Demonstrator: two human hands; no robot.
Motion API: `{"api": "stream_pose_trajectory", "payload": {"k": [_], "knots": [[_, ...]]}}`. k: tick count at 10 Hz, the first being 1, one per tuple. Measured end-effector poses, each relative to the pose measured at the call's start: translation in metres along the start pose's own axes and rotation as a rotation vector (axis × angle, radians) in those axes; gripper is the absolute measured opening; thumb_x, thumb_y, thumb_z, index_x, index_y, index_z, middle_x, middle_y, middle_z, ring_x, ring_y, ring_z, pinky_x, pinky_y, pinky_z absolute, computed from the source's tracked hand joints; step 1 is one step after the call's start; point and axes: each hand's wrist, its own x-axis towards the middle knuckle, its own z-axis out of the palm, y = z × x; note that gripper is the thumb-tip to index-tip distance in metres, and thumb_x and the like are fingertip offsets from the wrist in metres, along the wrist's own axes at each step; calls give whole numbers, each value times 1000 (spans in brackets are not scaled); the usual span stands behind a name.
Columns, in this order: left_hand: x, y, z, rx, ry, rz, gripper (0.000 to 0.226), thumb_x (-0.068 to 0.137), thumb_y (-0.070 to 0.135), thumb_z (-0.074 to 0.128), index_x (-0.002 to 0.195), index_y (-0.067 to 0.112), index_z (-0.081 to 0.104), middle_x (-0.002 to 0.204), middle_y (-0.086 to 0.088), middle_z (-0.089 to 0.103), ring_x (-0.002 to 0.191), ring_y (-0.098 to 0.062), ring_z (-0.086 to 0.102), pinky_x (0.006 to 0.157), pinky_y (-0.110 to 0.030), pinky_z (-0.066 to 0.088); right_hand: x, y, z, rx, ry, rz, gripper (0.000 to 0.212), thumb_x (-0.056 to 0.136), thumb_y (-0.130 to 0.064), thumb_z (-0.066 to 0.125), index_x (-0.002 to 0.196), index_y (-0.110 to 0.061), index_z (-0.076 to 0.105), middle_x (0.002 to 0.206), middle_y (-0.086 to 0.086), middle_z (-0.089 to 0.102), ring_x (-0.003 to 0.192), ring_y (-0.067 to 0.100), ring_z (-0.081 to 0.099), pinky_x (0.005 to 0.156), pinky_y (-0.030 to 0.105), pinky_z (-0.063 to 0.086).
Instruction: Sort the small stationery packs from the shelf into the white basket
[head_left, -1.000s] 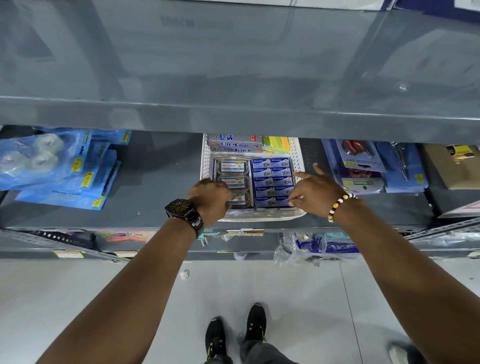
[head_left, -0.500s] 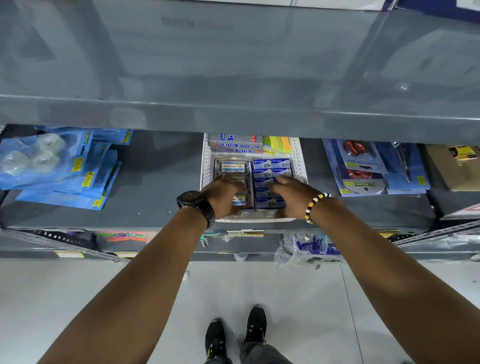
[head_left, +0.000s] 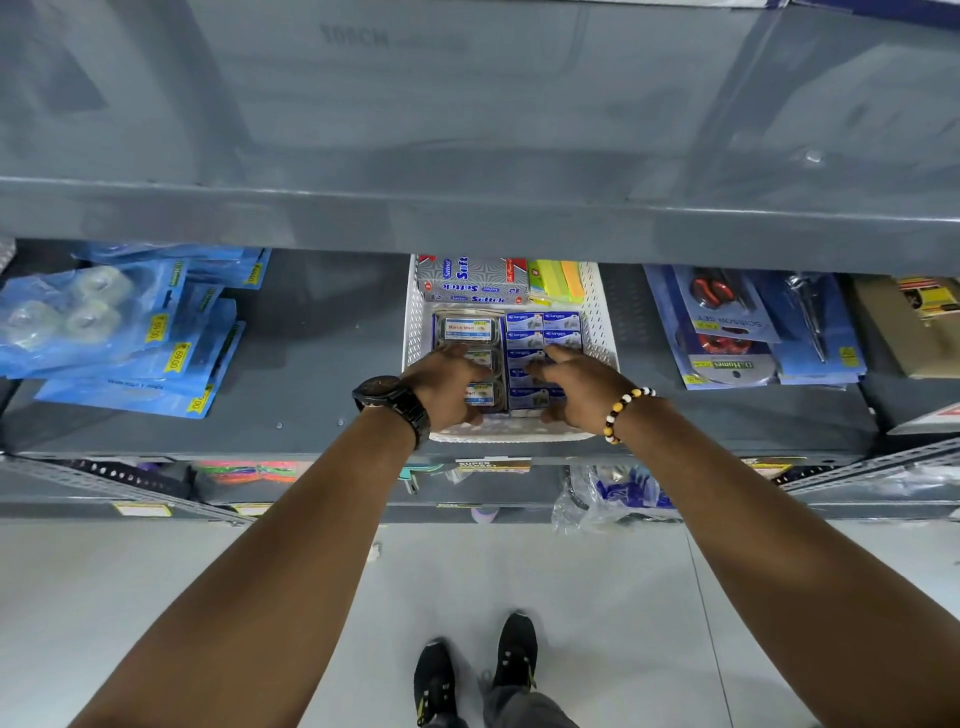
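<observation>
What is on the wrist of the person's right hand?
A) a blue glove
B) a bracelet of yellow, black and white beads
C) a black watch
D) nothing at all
B: the beaded bracelet of yellow, black and white beads circles the wrist of the right hand over the white basket, while the black watch is by the left hand.

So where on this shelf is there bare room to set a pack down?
Bare grey shelf lies between the blue tape packs and the white basket; a narrower strip separates the basket from the scissor sets. The basket is crowded, with both hands on its packs.
</observation>
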Motion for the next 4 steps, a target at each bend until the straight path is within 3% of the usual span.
{"api": "stream_pose_trajectory", "payload": {"k": [2,3,4], "knots": [[-9,4,-1,108,9,40,68,91,32,75,151,27,44,163,-12,29,150,-36,25,122,-47,30,-12,-12,-10,6,-12,21,72,76,-22,76,140,-17,42,151,12,32,139,32,29,114,39,30],[-37,10,-2,92,141,54,65,95,43,66,151,22,41,164,-11,28,151,-35,23,120,-51,32,-34,-25,-19,132,124,51,72,81,-36,70,143,-21,38,155,3,29,142,22,26,115,40,30],[-73,21,3,133,431,200,54,94,40,62,142,18,53,149,-13,50,136,-37,45,107,-53,46,-69,-50,-22,268,555,-27,49,84,-28,66,131,-20,55,138,-1,52,128,12,47,103,38,44]]}}
